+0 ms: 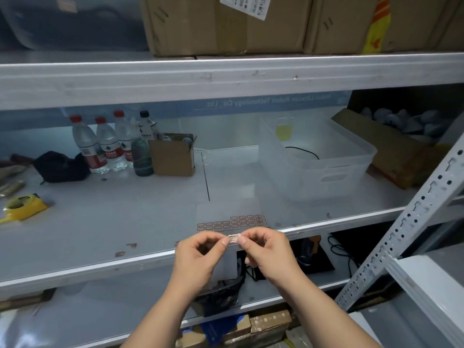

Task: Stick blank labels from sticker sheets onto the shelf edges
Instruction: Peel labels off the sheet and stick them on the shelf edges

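- The shelf (100, 222) in front of me is pale grey, with its front edge (88, 266) running from lower left up to the right, just behind my hands.
- Cardboard boxes (226, 26) sit on the shelf above, side by side along its front.
- A clear plastic bin (316, 167) stands toward the right end of my shelf, with a thin black cable lying inside it.
- An open brown box (391, 151) sits at the far right, behind the bin, holding greyish lumps I cannot make out.
- Water bottles (105, 144) with red caps cluster at the back left, with a small cardboard box (173, 156) just right of them.
- A black pouch (60, 167) lies left of the bottles.
- A yellow tape holder (23, 205) rests near the left end.
- The sticker sheet (232, 217) lies flat at the front edge, just beyond my hands; rows of red-bordered labels fill its near part.
- My left hand (198, 257) is raised in front of the edge, thumb and forefinger pinched on the left end of a label (233, 238), the other fingers curled.
- My right hand (268, 252) pinches the label's right end the same way.
- The label is small, red-bordered, held level between both hands at the front edge; I cannot tell whether it touches the edge.
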Motion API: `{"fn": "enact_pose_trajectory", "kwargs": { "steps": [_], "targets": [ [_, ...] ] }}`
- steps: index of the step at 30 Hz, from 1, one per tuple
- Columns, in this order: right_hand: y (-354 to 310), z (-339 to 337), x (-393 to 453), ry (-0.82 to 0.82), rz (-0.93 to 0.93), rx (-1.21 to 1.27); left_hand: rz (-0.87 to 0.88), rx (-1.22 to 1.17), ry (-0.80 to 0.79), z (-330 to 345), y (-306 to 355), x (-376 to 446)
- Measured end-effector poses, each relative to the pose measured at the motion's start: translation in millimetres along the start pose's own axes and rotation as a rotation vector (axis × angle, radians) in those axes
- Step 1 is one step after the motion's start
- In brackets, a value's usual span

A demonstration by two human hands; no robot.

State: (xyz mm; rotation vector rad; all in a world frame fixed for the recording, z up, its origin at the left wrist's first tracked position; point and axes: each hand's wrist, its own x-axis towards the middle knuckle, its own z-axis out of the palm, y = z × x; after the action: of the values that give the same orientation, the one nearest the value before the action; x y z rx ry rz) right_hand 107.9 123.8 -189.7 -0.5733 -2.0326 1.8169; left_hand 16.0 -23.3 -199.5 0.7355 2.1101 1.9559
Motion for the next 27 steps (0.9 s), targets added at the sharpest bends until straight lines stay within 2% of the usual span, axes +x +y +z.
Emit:
{"fn": "enact_pose_trajectory", "kwargs": {
  "steps": [12, 27],
  "targets": [
    [6, 7, 2, 0.078, -0.039, -0.038, 0.028, 0.043, 0.037, -5, -9, 4],
    [16, 20, 16, 0.035, 0.032, -0.112, 0.001, 0.093, 0.065, -15, -33, 6]
  ]
}}
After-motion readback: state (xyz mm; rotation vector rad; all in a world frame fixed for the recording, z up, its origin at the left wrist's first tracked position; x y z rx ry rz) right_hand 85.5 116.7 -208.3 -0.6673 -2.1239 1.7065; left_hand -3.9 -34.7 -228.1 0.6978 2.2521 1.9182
